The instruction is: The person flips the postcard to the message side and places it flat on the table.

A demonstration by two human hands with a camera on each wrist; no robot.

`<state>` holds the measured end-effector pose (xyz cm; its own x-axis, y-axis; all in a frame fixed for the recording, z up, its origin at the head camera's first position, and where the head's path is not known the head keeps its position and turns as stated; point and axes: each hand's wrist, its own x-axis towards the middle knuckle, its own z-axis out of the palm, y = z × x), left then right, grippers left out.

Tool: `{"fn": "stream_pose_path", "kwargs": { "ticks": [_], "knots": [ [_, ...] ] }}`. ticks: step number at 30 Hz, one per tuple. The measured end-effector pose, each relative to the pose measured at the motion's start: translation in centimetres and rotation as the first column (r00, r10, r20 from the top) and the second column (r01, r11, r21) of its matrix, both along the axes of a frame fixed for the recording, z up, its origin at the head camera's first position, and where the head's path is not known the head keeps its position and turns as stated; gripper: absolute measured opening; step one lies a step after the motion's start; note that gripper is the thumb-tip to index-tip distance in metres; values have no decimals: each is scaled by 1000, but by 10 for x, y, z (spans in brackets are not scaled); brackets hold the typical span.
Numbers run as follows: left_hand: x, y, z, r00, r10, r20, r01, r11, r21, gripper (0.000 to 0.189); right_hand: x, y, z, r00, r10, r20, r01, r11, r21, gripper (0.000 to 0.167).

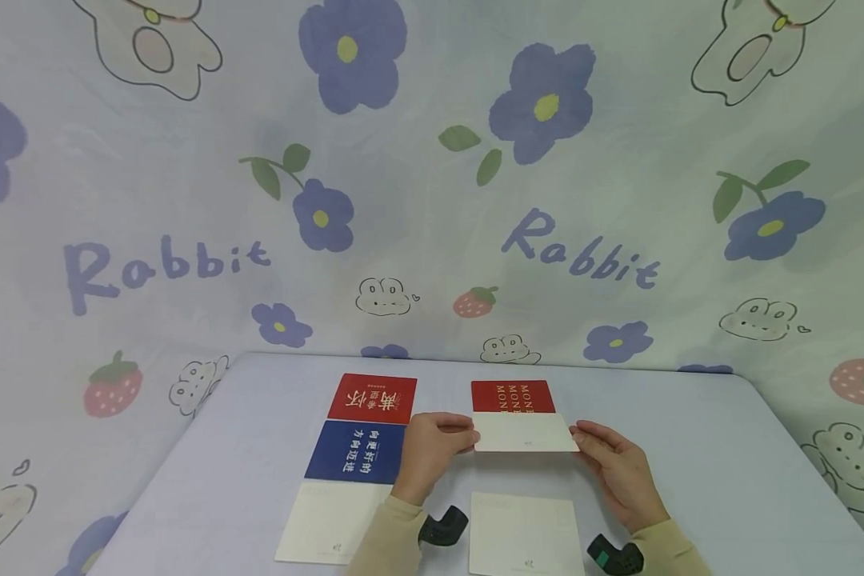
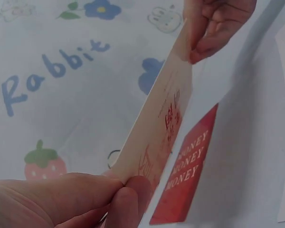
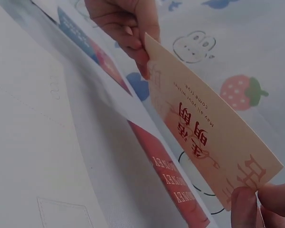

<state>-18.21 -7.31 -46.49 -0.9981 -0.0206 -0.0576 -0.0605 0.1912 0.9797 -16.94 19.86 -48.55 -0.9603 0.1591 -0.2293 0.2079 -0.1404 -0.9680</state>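
A: What fills most of the view?
B: A backdrop (image 1: 418, 184) with flowers, strawberries and "Rabbit" written twice. In front of it is a white table (image 1: 706, 448).

A: And the arms?
B: Both reach forward in beige sleeves (image 1: 389, 536). The left hand (image 1: 430, 454) bends inward and pinches one short edge of a card (image 1: 522, 434) between thumb and fingers. The right hand (image 1: 619, 474) pinches the opposite edge, so the hands stand a card's length apart.

A: Where is that card?
B: Held tilted above the table, between the hands; from the head it overlaps a red card (image 1: 513, 394) lying flat behind it.

A: Any writing?
B: The red card says "MONEY MONEY MONEY". On the left lie a second red card (image 1: 372, 398), a blue card (image 1: 353, 452) reading 向更好的方向迈进, and a cream card (image 1: 334, 520), in a column. The second red card's big characters are too soft for me to read surely. Another cream card (image 1: 524, 534) lies nearest the person, between the forearms.

A: And the held one's look?
B: Plain cream on the face toward the head, with a tiny emblem. Its other face is cream fading to pinkish red, with red characters 生活明朗 and small print, "May all your wishes come true".
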Motion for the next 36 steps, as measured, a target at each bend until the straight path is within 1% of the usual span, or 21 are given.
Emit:
{"fn": "stream_pose_path", "kwargs": {
  "ticks": [7,14,18,21,25,30,32,36],
  "knots": [
    [2,2,0,1000,12,2,-12,1000,-18,21,-2,1,0,1000,1,22,-2,999,42,54],
    [4,5,1,1000,19,3,-19,998,-65,22,-2,3,2,1000,17,5,-18,996,90,53],
    [5,5,2,1000,26,4,-25,994,-103,23,-2,4,3,999,36,-5,-35,993,108,53],
    [5,5,1,999,36,9,-35,988,-153,23,-1,4,4,999,51,-10,-50,991,121,52],
    [4,4,-1,999,37,13,-34,980,-195,23,-1,5,3,997,78,-4,-76,986,145,51],
    [4,4,-1,999,21,30,-15,981,-193,27,0,5,4,995,102,13,-103,977,186,51],
    [5,5,0,999,25,39,-17,980,-199,28,2,4,5,993,113,23,-115,970,213,51],
    [6,6,0,999,29,39,-19,974,-224,29,4,3,6,991,128,32,-132,960,247,49]
  ]
}}
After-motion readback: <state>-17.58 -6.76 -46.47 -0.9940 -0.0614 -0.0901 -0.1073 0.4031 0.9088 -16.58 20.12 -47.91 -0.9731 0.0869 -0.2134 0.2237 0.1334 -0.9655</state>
